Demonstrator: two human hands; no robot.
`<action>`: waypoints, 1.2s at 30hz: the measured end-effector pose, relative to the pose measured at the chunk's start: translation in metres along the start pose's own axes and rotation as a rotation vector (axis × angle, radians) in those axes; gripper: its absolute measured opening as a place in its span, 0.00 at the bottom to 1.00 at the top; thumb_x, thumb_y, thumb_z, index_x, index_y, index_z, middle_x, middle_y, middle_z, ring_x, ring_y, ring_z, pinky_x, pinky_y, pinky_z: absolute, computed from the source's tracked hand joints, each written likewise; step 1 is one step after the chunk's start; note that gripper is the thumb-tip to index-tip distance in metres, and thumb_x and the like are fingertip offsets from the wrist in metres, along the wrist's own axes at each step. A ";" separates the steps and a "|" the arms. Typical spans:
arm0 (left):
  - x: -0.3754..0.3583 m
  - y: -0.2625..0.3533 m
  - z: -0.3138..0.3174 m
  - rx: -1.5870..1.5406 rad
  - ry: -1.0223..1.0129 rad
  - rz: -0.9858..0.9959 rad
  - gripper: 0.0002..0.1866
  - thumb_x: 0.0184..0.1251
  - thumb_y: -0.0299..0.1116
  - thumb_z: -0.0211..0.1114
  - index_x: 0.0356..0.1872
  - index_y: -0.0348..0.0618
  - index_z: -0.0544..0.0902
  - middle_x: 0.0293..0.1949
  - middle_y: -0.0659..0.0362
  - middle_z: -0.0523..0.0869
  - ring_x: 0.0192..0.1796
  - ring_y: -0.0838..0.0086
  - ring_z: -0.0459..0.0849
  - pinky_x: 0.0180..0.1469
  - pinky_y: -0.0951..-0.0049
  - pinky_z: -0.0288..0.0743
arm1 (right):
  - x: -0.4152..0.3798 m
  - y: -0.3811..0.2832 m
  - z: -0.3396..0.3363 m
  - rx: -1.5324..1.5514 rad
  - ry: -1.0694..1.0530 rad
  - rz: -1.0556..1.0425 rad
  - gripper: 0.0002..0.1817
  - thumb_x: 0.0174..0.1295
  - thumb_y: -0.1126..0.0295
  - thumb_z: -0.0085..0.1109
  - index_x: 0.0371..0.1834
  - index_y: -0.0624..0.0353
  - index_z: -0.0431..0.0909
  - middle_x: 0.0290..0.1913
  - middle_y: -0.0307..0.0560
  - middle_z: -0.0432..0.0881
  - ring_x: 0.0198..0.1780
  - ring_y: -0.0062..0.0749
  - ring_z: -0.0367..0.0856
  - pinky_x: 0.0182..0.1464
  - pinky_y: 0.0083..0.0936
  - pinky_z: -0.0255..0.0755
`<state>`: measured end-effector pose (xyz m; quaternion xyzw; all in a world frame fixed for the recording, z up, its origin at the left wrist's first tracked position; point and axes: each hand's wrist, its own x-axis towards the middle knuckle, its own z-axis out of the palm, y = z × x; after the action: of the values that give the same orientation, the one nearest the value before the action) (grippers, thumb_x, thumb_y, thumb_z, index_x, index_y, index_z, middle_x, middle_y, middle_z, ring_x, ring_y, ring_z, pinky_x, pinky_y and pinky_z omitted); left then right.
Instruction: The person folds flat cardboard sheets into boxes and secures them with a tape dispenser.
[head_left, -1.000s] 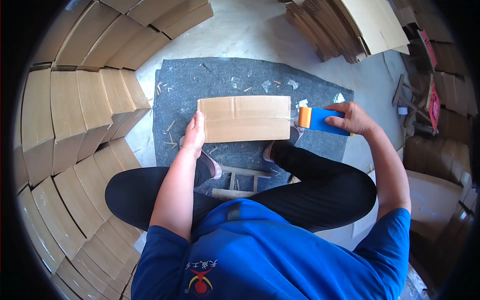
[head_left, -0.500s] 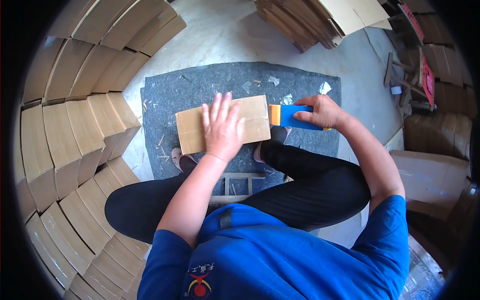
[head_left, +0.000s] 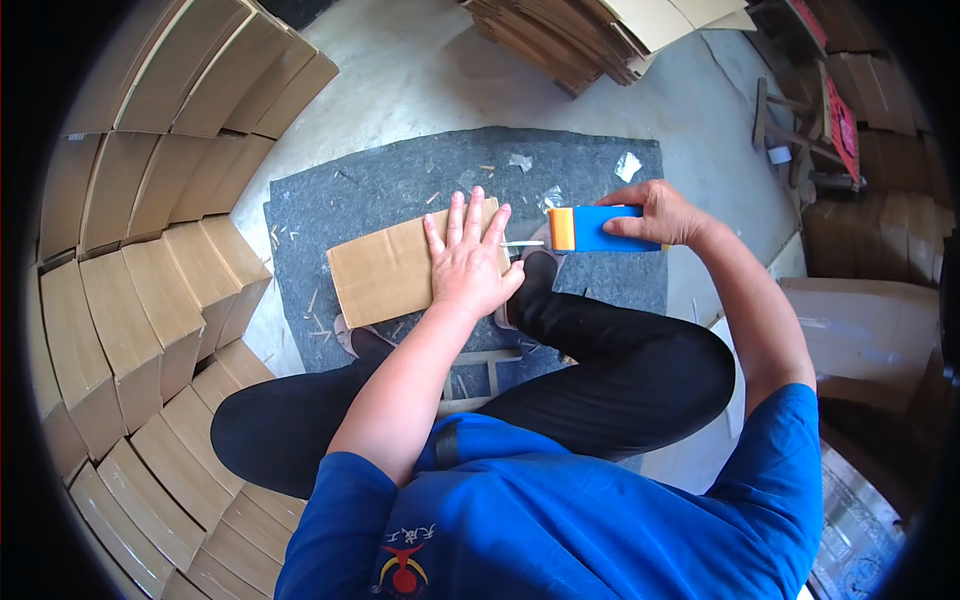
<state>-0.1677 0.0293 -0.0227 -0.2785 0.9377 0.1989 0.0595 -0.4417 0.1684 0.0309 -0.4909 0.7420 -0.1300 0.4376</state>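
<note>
Brown cardboard box (head_left: 385, 272) is being pressed flat on a grey mat (head_left: 400, 180), just in front of the knees. It's being held down by the left hand (head_left: 468, 262), w/ fingers spread wide and the palm lying on the box's right end; nothing is being gripped by it. A blue tape tool (head_left: 598, 228) w/ an orange front is being held by the right hand (head_left: 662, 212), fingers wrapped tight round its body. The tool is being kept just beside the box's right end, near the left hand's thumb, and a thin strip of clear tape (head_left: 522, 243) is being stretched between tool & box. Small scraps are lying on the mat. Lots of closed boxes (head_left: 140, 270) are being kept in rows on the left. Flat cardboard sheets (head_left: 590, 40) are being kept in a pile at the top.
</note>
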 end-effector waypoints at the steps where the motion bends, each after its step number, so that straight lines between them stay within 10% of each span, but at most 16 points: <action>1: 0.000 0.001 0.000 0.007 -0.008 -0.004 0.43 0.58 0.54 0.67 0.77 0.62 0.64 0.82 0.52 0.47 0.84 0.55 0.39 0.79 0.39 0.25 | 0.001 0.002 -0.002 -0.035 -0.007 0.011 0.28 0.56 0.48 0.66 0.56 0.52 0.86 0.44 0.54 0.89 0.46 0.42 0.89 0.55 0.34 0.80; 8: -0.005 -0.007 0.006 -0.119 0.109 0.066 0.42 0.58 0.47 0.66 0.76 0.53 0.64 0.80 0.49 0.52 0.83 0.52 0.43 0.79 0.39 0.27 | 0.031 -0.070 0.045 -0.392 0.002 0.171 0.20 0.59 0.48 0.59 0.40 0.52 0.87 0.39 0.52 0.89 0.45 0.49 0.87 0.51 0.42 0.80; 11: -0.011 -0.027 0.022 -0.413 0.422 0.182 0.26 0.55 0.30 0.62 0.59 0.43 0.75 0.70 0.48 0.69 0.77 0.50 0.60 0.78 0.39 0.39 | 0.037 -0.098 0.078 -0.487 -0.016 0.208 0.28 0.62 0.50 0.59 0.60 0.57 0.80 0.37 0.54 0.88 0.41 0.45 0.88 0.46 0.41 0.81; 19: -0.010 -0.028 0.031 -0.398 0.497 0.202 0.09 0.55 0.28 0.59 0.38 0.42 0.81 0.46 0.54 0.80 0.61 0.57 0.76 0.77 0.38 0.47 | 0.052 -0.090 0.147 -0.641 -0.109 0.140 0.37 0.69 0.66 0.48 0.81 0.60 0.49 0.47 0.53 0.87 0.45 0.42 0.89 0.46 0.38 0.79; 29: -0.056 -0.036 0.020 -0.122 0.259 0.250 0.25 0.66 0.32 0.60 0.65 0.40 0.77 0.72 0.54 0.71 0.78 0.62 0.63 0.79 0.54 0.52 | 0.025 -0.115 0.144 -1.084 -0.016 -0.076 0.40 0.68 0.66 0.50 0.81 0.67 0.45 0.39 0.48 0.87 0.37 0.35 0.86 0.39 0.35 0.73; 36: -0.108 -0.133 -0.003 0.138 0.202 -0.363 0.40 0.76 0.54 0.50 0.79 0.41 0.54 0.82 0.51 0.49 0.83 0.59 0.45 0.81 0.50 0.34 | 0.031 -0.115 0.147 -1.112 -0.051 -0.013 0.41 0.69 0.69 0.48 0.81 0.68 0.40 0.34 0.41 0.87 0.32 0.29 0.85 0.33 0.35 0.70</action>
<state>-0.0048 -0.0207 -0.0410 -0.4566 0.8848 0.0912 0.0191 -0.2606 0.1217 0.0006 -0.6555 0.6850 0.2903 0.1297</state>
